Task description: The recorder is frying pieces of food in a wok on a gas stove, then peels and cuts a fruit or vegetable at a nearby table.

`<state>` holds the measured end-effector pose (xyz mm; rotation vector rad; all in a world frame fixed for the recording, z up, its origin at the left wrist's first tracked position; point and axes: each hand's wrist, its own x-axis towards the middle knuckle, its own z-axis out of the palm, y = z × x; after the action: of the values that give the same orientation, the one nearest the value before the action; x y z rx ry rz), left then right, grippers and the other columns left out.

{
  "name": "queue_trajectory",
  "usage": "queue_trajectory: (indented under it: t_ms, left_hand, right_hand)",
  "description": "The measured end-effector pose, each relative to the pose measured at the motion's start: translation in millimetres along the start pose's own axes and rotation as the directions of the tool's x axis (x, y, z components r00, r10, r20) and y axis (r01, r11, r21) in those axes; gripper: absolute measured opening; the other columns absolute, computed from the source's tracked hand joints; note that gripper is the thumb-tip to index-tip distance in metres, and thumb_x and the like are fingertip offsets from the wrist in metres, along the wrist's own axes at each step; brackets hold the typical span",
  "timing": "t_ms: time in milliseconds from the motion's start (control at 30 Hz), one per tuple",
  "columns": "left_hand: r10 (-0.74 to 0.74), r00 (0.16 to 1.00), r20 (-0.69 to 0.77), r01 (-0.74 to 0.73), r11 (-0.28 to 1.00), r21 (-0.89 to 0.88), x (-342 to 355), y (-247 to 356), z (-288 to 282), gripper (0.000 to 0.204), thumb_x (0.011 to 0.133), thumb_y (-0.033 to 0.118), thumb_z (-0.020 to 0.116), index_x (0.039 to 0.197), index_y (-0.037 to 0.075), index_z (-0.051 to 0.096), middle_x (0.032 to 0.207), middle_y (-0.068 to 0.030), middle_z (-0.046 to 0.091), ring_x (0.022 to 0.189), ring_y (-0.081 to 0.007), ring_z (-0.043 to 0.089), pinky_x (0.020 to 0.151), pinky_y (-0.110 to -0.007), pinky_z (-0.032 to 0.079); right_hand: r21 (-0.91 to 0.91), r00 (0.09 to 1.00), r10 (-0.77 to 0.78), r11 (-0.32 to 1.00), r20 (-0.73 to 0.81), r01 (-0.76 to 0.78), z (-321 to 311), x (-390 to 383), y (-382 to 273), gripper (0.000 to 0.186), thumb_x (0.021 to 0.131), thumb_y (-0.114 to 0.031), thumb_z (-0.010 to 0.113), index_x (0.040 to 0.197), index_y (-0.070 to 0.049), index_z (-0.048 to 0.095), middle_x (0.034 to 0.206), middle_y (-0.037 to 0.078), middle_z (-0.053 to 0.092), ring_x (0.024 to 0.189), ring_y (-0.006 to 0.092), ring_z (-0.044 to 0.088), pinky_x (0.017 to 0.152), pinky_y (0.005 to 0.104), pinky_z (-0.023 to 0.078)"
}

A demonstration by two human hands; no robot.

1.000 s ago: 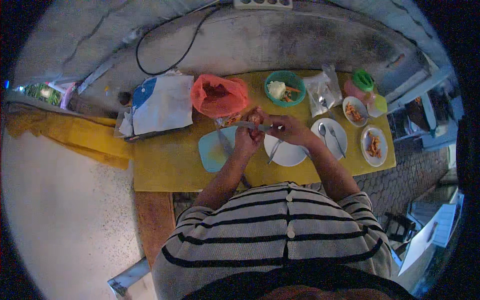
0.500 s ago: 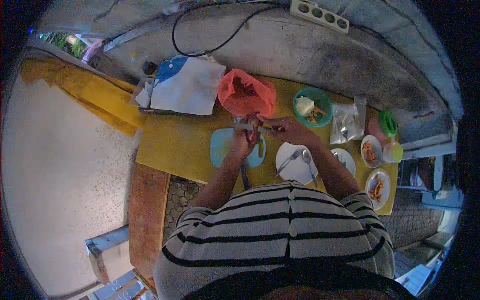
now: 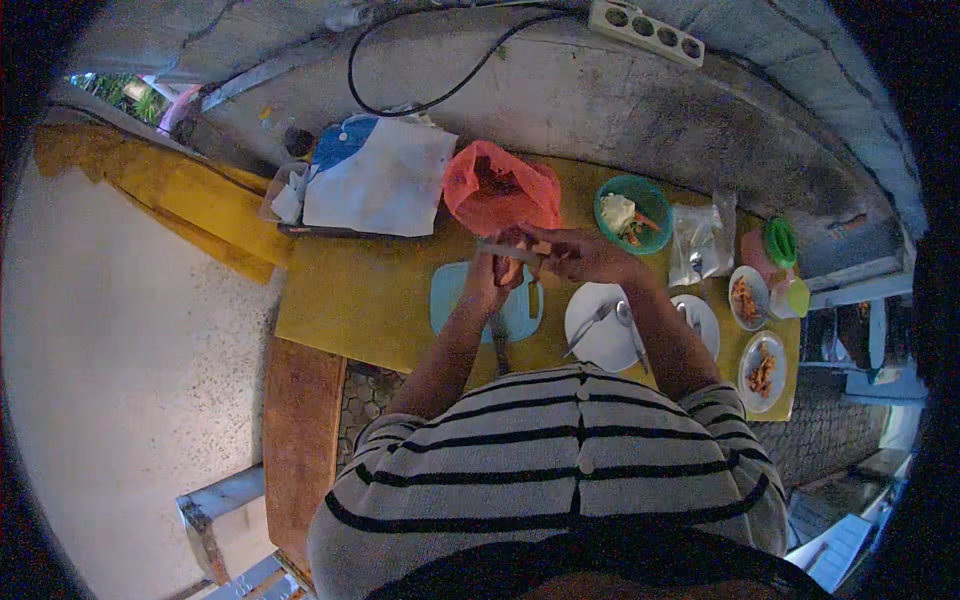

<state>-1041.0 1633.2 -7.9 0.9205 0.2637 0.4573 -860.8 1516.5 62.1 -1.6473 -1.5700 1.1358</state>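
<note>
My left hand (image 3: 489, 282) is closed round a reddish piece of food, perhaps meat (image 3: 510, 266), above the light blue cutting board (image 3: 450, 300). My right hand (image 3: 582, 256) grips a knife (image 3: 506, 251), its blade lying across that piece near my left fingers. Just beyond both hands is an open red plastic bag (image 3: 530, 190) with dark contents that I cannot make out. White plates (image 3: 590, 345) with cutlery (image 3: 622, 312) lie to the right of the board.
On the yellow table (image 3: 340, 300) are a green bowl of vegetables (image 3: 633, 215), a clear bag (image 3: 700, 240), two dishes of orange food (image 3: 760, 370), lidded containers (image 3: 782, 243) and white paper (image 3: 370, 185). A power strip (image 3: 645, 32) and black cable are at the wall.
The view has turned, so the table's contents appear shifted and tilted. My hands keep their hold on the piece and knife above the board, with slight movement of the fingers.
</note>
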Motion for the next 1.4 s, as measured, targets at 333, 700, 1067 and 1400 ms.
queue_trajectory:
  t_ms: [333,700,1067,1400]
  left_hand:
    - [-0.155,0.980,-0.125,0.165,0.983,0.082,-10.2,14.7,-16.9,0.047,0.091,0.052,0.041,0.096,0.008,0.056,0.061,0.0023,0.050,0.048,-0.0106,0.044,0.044,-0.025,0.034]
    - [0.220,0.970,0.102,-0.242,0.833,0.498,-16.9,9.4,2.4,0.047,0.094,0.042,0.038,0.122,0.004,0.041,0.098,-0.0097,0.055,0.092,-0.0176,0.053,0.080,-0.032,0.043]
    - [-0.015,0.999,-0.035,0.024,0.958,0.286,6.0,12.2,-21.6,0.049,0.092,0.053,0.037,0.091,0.007,0.054,0.071,0.0022,0.050,0.060,-0.0087,0.045,0.054,-0.025,0.037]
    - [0.268,0.955,-0.129,-0.179,0.864,0.471,0.0,-16.2,-39.8,0.034,0.095,0.034,0.039,0.106,0.005,0.052,0.085,-0.0031,0.054,0.076,-0.0147,0.052,0.068,-0.030,0.044]
  right_hand:
    - [-0.026,0.978,-0.126,0.992,-0.166,0.123,35.7,12.1,-20.2,0.048,0.086,-0.027,0.057,0.130,-0.017,0.041,0.084,0.005,0.057,0.072,0.0150,0.052,0.068,0.0302,0.045]
    - [0.021,0.950,0.095,0.995,-0.298,-0.092,43.2,26.9,-11.7,0.050,0.088,-0.019,0.052,0.136,-0.018,0.038,0.073,0.000,0.051,0.060,0.0085,0.043,0.055,0.0239,0.040]
    - [-0.095,0.978,-0.043,0.995,-0.204,0.024,24.5,3.0,-39.0,0.059,0.086,-0.024,0.058,0.137,-0.009,0.033,0.071,0.003,0.051,0.063,0.0124,0.046,0.058,0.0283,0.041]
    - [-0.142,0.973,-0.066,0.989,-0.221,0.035,32.0,0.9,-50.3,0.057,0.086,-0.027,0.060,0.136,-0.013,0.036,0.072,0.008,0.055,0.064,0.0147,0.050,0.061,0.0308,0.044]
